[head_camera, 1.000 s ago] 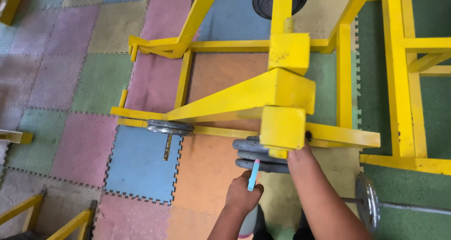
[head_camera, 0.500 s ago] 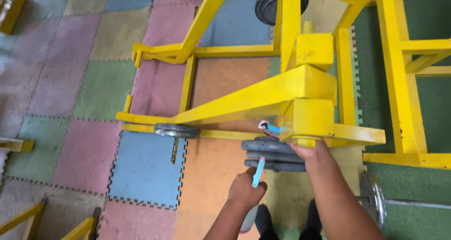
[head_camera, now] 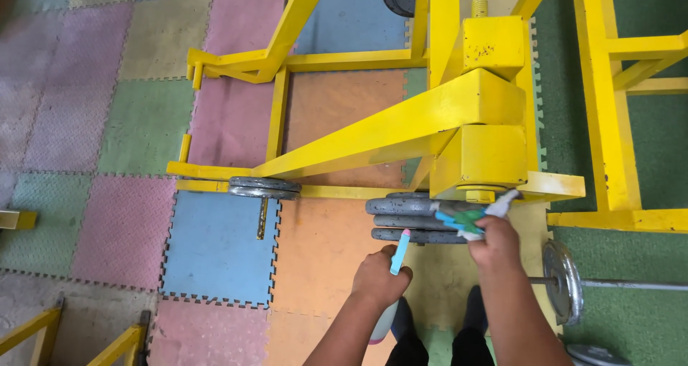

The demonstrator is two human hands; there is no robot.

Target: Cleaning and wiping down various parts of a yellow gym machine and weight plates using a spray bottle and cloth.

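Big yellow steel machine (head_camera: 459, 115) fills the far side, standing on coloured foam floor mats (head_camera: 215, 244). Under its near arm, 3 grey weight plates (head_camera: 405, 221) sit stacked: heavy, rigid, probably best gripped by the rims. Right hand (head_camera: 494, 241) is closed around a soft, light cloth (head_camera: 473, 215), pressing it on the stack. Left hand (head_camera: 380, 276) is clenched on a spray bottle (head_camera: 398, 255).

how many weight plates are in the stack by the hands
3 grey weight plates, stacked one above another under the yellow frame, just ahead of the left hand and beside the right hand; more may be hidden.
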